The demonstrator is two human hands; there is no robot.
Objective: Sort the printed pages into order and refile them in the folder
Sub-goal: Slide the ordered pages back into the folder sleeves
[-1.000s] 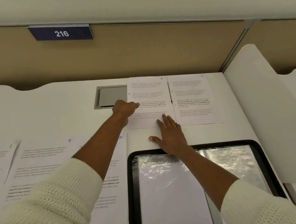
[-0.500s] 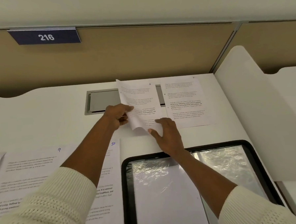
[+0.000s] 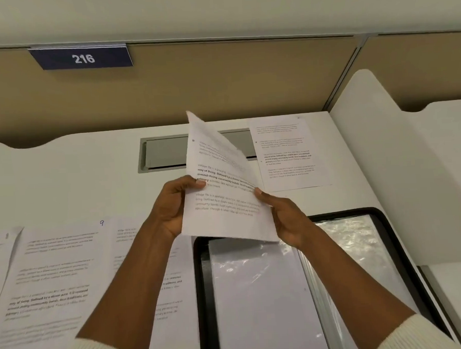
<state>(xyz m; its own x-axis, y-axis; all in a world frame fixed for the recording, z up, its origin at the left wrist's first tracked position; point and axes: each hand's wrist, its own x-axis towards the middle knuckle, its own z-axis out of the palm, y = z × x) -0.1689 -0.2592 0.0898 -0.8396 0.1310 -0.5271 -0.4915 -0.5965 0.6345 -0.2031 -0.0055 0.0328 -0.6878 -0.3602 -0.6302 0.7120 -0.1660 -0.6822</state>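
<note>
White page (image 3: 226, 209) clamped by fingers (image 3: 197, 182) of left hand (image 3: 172, 206), right hand (image 3: 288, 219); text blurred, hides folder (image 3: 201, 282) top

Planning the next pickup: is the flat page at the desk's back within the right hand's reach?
Likely not yet: the right hand grips the held page; the flat page lies uncovered just beyond.

- Both hands hold a printed page (image 3: 225, 198) above the worktop (image 3: 64, 177): left hand (image 3: 172, 204) grips its left edge, right hand (image 3: 282, 214) its right.
- An open black folder (image 3: 404, 248) lies below, another page (image 3: 289, 152) beyond.
</note>
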